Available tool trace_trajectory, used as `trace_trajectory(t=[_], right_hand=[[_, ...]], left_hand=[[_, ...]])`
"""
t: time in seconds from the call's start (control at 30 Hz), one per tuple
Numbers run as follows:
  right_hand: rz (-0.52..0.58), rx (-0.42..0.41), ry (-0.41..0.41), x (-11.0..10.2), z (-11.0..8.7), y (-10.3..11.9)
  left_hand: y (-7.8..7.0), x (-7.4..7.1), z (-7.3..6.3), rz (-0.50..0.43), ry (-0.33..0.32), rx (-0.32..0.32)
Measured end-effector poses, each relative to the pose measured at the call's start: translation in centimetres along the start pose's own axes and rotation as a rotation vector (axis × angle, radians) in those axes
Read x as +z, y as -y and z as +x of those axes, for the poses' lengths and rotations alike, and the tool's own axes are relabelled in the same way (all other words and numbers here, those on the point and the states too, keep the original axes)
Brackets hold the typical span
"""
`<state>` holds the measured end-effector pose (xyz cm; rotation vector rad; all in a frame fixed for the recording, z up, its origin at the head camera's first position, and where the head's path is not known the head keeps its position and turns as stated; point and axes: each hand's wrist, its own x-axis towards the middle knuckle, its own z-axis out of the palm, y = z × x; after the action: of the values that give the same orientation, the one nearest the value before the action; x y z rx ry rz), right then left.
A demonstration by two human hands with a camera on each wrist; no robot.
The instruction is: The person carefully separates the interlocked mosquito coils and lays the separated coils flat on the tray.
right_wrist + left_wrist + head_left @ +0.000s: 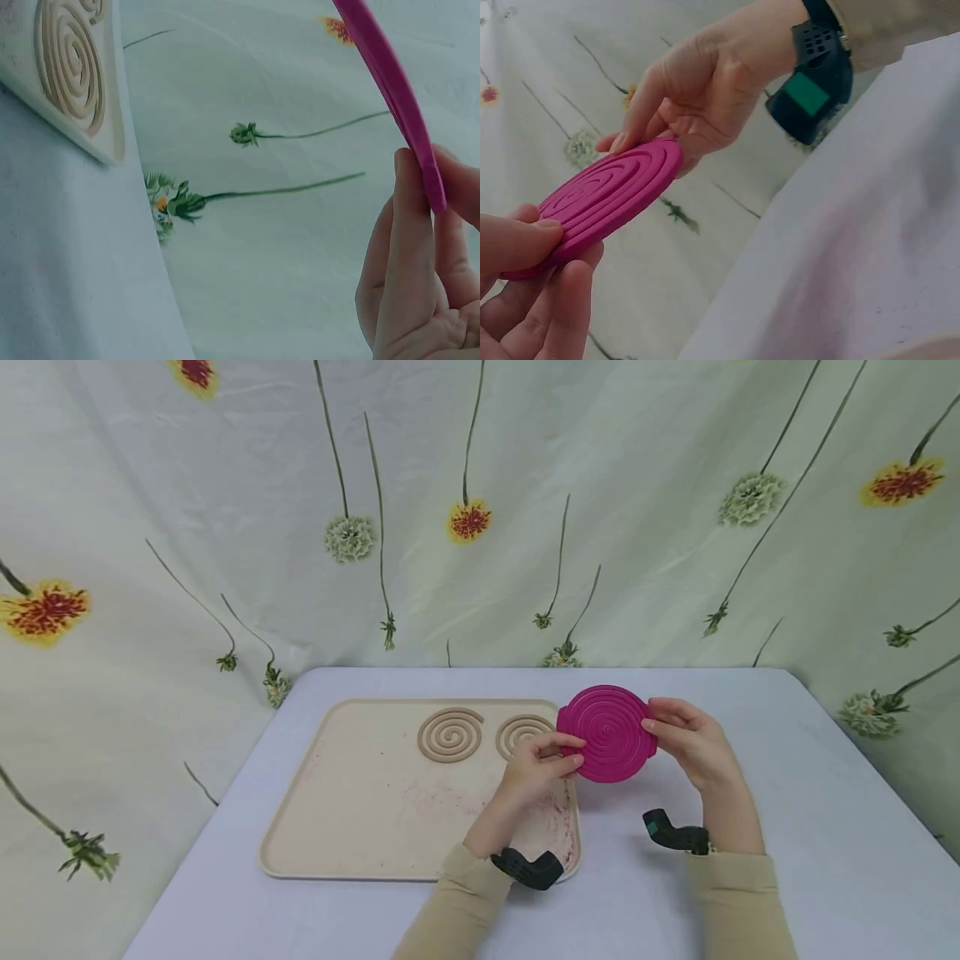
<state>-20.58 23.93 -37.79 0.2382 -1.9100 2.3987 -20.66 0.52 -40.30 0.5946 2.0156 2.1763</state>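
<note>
A round magenta mold (606, 733) with a spiral groove and small side tabs is held up above the table, its spiral face toward the head camera. My left hand (537, 770) pinches its left edge between thumb and fingers. At the opposite edge my right hand (697, 745) grips the tab, thumb on the spiral face. The left wrist view shows the mold (604, 199) tilted between both hands; in the right wrist view it appears edge-on. Two tan spiral coils lie on the tray: one coil (450, 735) in full view, the other coil (517, 727) partly covered by my left hand.
A cream rectangular tray (345, 810) with a raised rim lies on the white-covered table (810, 793). Reddish crumbs and smudges mark its right part. Behind the table hangs a flower-printed curtain (420, 468). Black camera mounts sit on both wrists.
</note>
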Motion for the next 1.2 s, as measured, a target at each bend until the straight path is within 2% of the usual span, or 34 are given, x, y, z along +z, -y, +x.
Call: trace_trajectory(t=[0.1,0.2,0.3,0.37,0.43,0.57,0.63,0.73,0.83,0.97,1.1,1.2], right_hand=[[-0.024,-0.012,0.015,1.5,-0.1,0.5],[-0.101,-0.003,0.076,2.8,-0.2,0.9],[-0.212,-0.003,0.156,4.1,-0.4,0.9],[-0.283,-0.024,0.179,5.0,-0.5,0.8],[-0.341,-0.057,0.164,6.1,-0.7,0.6],[-0.446,-0.131,0.082,8.1,-1.1,0.2],[-0.474,-0.150,0.066,9.0,-1.3,0.0],[-0.486,-0.153,0.088,9.9,-1.3,-0.1],[-0.444,-0.180,0.151,10.3,-1.4,-0.3],[-0.406,-0.223,0.161,10.4,-1.4,-0.6],[-0.437,-0.189,0.080,10.5,-1.2,-0.9],[-0.443,-0.174,0.074,10.4,-1.1,-1.0]], left_hand=[[-0.6,-1.3,-0.1,-0.024,0.008,0.055],[-1.2,-2.4,-0.2,-0.071,0.004,0.092],[-1.6,-3.0,-0.4,-0.113,-0.016,0.098],[-1.7,-3.2,-0.5,-0.116,-0.038,0.102],[-1.6,-3.1,-0.5,-0.062,-0.076,0.115],[-1.5,-2.6,-0.3,0.109,-0.167,0.165],[-2.0,-2.3,-0.3,0.162,-0.209,0.179],[-3.3,-2.1,-0.8,0.133,-0.242,0.162],[-3.4,-2.2,-0.8,0.022,-0.262,0.121],[-2.1,-2.4,-0.2,-0.109,-0.273,0.078],[-2.1,-2.2,-0.4,-0.082,-0.266,0.066],[-2.2,-1.9,-0.6,0.002,-0.258,0.076]])
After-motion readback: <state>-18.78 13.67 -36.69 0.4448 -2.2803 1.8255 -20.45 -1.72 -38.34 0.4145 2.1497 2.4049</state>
